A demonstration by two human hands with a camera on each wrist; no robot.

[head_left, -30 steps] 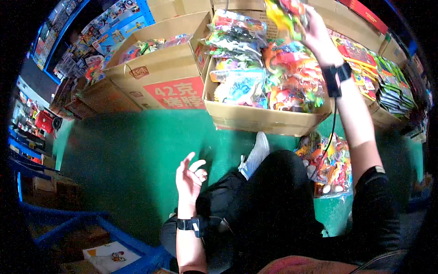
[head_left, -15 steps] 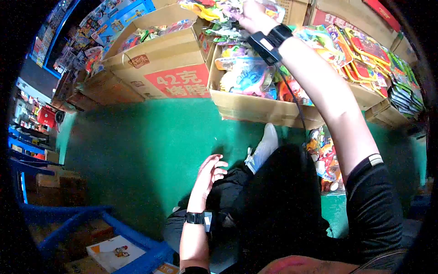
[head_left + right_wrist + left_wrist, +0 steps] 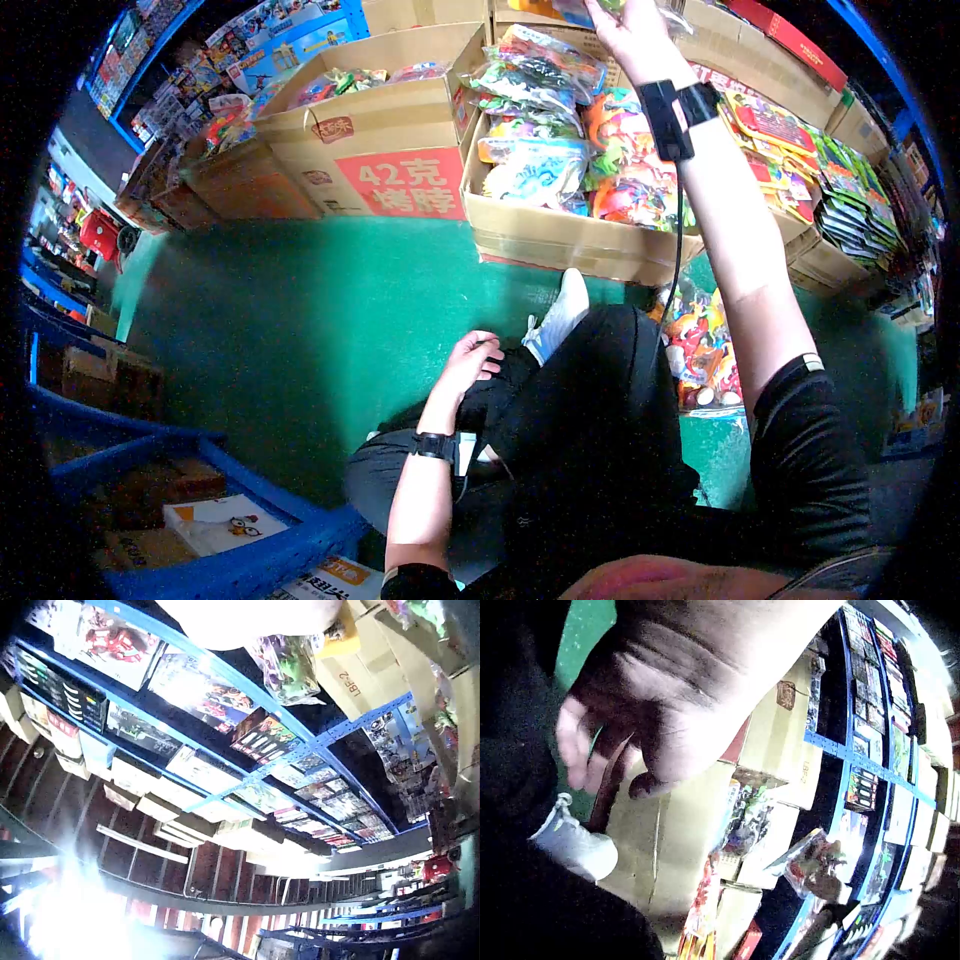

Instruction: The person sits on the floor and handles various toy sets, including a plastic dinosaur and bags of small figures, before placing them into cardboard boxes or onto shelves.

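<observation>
My right hand is raised beyond the open cardboard box at the top of the head view, gripping a clear plastic bag of coloured toys. Much of that bag is cut off in the head view. Bagged plastic toys fill the box in two stacks, a green-and-blue stack on the left and a red-and-orange stack on the right. Over my left thigh hangs my left hand, its fingers loosely bent and holding nothing.
Another bag of toys lies on the green floor beside my right leg. A large carton stands left of the box, and flat colourful packs are stacked to the right. A blue metal frame is at lower left.
My right hand swung left over the left stack with the bag, then moved back right beyond the box. My left hand turned inward toward the thigh, its fingers more bent.
</observation>
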